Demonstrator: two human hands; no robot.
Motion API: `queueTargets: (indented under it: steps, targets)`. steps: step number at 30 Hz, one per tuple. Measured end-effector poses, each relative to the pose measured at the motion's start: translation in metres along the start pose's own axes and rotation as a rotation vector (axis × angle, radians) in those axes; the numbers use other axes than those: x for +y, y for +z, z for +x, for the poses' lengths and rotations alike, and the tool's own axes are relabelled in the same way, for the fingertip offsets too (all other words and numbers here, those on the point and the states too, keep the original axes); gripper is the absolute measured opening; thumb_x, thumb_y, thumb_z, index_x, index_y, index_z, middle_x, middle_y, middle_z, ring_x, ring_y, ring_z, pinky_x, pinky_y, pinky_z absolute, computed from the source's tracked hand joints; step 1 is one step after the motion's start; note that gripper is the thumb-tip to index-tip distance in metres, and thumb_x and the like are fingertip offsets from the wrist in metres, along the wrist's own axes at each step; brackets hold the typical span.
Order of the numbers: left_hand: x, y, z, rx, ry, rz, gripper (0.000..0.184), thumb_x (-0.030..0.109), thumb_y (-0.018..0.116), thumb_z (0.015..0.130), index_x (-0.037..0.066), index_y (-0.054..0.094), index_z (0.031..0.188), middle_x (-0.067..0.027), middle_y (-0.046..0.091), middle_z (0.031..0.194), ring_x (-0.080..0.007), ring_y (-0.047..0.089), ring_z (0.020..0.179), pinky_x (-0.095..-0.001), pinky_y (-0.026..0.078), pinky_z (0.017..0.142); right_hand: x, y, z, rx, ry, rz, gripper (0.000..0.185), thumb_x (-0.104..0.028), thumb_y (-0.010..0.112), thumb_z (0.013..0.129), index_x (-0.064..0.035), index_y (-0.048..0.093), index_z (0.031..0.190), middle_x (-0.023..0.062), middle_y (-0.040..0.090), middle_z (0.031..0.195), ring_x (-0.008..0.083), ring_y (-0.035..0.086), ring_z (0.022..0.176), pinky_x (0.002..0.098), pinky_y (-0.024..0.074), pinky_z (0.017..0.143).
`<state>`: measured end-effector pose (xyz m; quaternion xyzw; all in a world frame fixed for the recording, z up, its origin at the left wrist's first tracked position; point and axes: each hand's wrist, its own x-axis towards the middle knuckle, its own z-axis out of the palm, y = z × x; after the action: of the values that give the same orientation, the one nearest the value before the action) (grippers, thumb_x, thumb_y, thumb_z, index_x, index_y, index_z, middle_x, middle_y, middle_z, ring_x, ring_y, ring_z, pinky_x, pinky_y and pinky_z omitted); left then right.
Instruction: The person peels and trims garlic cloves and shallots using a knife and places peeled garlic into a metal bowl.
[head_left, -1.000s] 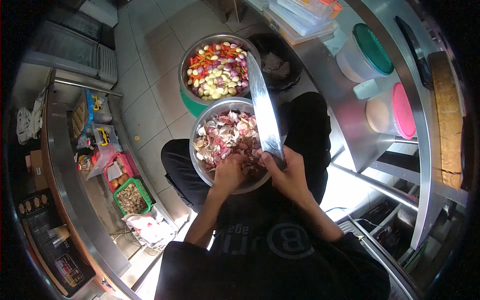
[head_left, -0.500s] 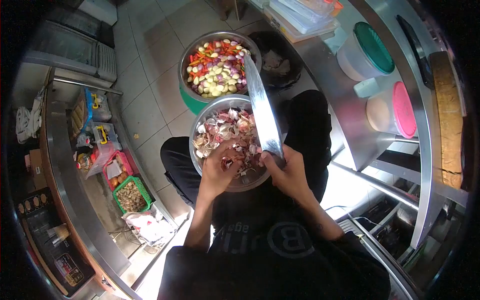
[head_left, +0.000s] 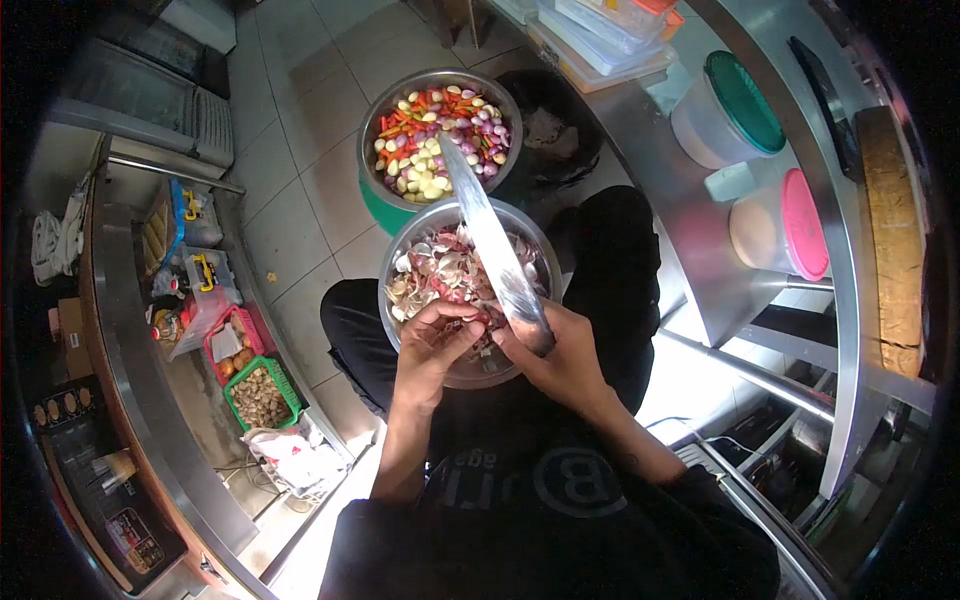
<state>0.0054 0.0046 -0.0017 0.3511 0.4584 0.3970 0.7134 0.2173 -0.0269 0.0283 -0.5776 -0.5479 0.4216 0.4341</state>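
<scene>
My right hand (head_left: 565, 350) grips a large knife (head_left: 487, 250) by its handle end, its broad blade pointing away over the near bowl. My left hand (head_left: 432, 350) is closed in a pinch beside it; the small reddish piece at its fingertips is too unclear to name. Both hands hover at the near side of a metal bowl (head_left: 475, 376) between my legs, which holds unpeeled garlic cloves and loose skins (head_left: 430, 268). Beyond it, the knife's tip overlaps the view of a second metal bowl (head_left: 368, 140) with peeled garlic (head_left: 425, 185), shallots (head_left: 490, 130) and red chillies (head_left: 435, 98).
A steel shelf on the right carries a green-lidded tub (head_left: 725, 115) and a pink-lidded tub (head_left: 775, 225). To the left, a green basket (head_left: 262, 393) and a pink basket (head_left: 232, 345) stand on a low shelf. A black bag (head_left: 550, 140) lies beside the far bowl.
The knife has swung left, its tip moving from the far bowl's right edge toward its middle. My left hand has lifted slightly out of the garlic, and my hands are closer together.
</scene>
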Motion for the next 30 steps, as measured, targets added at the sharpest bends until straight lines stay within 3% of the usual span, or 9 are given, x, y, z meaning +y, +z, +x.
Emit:
queueTargets:
  steps: [6,10,13,20,25,28,30]
  targets:
    - [-0.001,0.009,-0.003,-0.025,0.025,-0.165,0.023,-0.005,0.082,0.094,0.001,0.073,0.113,-0.0085,0.078,0.115,-0.0150,0.073,0.107,-0.0310,0.059,0.098,0.004,0.006,-0.002,0.028,-0.060,-0.028,0.027,-0.016,0.079,0.095,0.0018,0.070,0.113,0.0223,0.072,0.096,0.0413,0.074,0.085,0.0443,0.0570,0.076]
    - [0.004,0.018,-0.005,-0.001,0.054,-0.154,0.025,-0.009,0.078,0.095,0.000,0.070,0.117,-0.0099,0.076,0.117,-0.0171,0.072,0.111,-0.0325,0.057,0.100,0.004,0.007,-0.002,0.059,-0.230,-0.103,0.023,-0.008,0.072,0.094,0.0036,0.064,0.112,0.0250,0.067,0.102,0.0470,0.070,0.089,0.0483,0.0560,0.074]
    - [0.004,0.019,-0.006,0.046,0.059,-0.059,0.025,-0.006,0.083,0.093,-0.002,0.074,0.116,-0.0103,0.079,0.113,-0.0159,0.075,0.104,-0.0312,0.061,0.096,-0.006,0.004,-0.004,0.007,-0.183,-0.155,0.025,-0.006,0.070,0.093,0.0033,0.062,0.115,0.0256,0.064,0.108,0.0485,0.069,0.094,0.0505,0.0564,0.075]
    - [0.008,0.025,-0.007,0.086,0.115,0.005,0.026,-0.011,0.080,0.093,-0.006,0.075,0.118,-0.0132,0.079,0.112,-0.0181,0.076,0.101,-0.0325,0.063,0.095,-0.005,0.006,-0.006,-0.042,-0.168,-0.223,0.029,-0.006,0.069,0.094,0.0007,0.061,0.121,0.0238,0.063,0.111,0.0483,0.070,0.092,0.0532,0.0583,0.073]
    - [0.007,0.024,-0.008,0.100,0.176,0.024,0.026,-0.014,0.080,0.092,-0.008,0.076,0.117,-0.0160,0.079,0.113,-0.0198,0.077,0.102,-0.0339,0.064,0.097,-0.004,0.008,-0.008,-0.072,-0.167,-0.297,0.036,-0.007,0.070,0.094,-0.0003,0.059,0.127,0.0229,0.063,0.122,0.0467,0.072,0.088,0.0529,0.0606,0.069]
    - [0.006,0.024,-0.008,0.064,0.147,0.017,0.024,-0.015,0.078,0.092,-0.010,0.075,0.116,-0.0150,0.078,0.112,-0.0205,0.077,0.101,-0.0340,0.063,0.095,-0.012,0.009,-0.005,-0.041,-0.130,-0.308,0.026,0.000,0.069,0.093,0.0046,0.061,0.117,0.0240,0.065,0.111,0.0487,0.071,0.087,0.0506,0.0599,0.070]
    - [0.002,0.026,-0.008,0.065,0.161,0.035,0.024,-0.015,0.078,0.092,-0.010,0.076,0.115,-0.0154,0.079,0.111,-0.0203,0.077,0.100,-0.0335,0.063,0.094,-0.003,0.011,-0.008,-0.052,-0.143,-0.347,0.030,-0.003,0.069,0.094,0.0037,0.059,0.121,0.0231,0.063,0.115,0.0480,0.071,0.084,0.0524,0.0603,0.068]
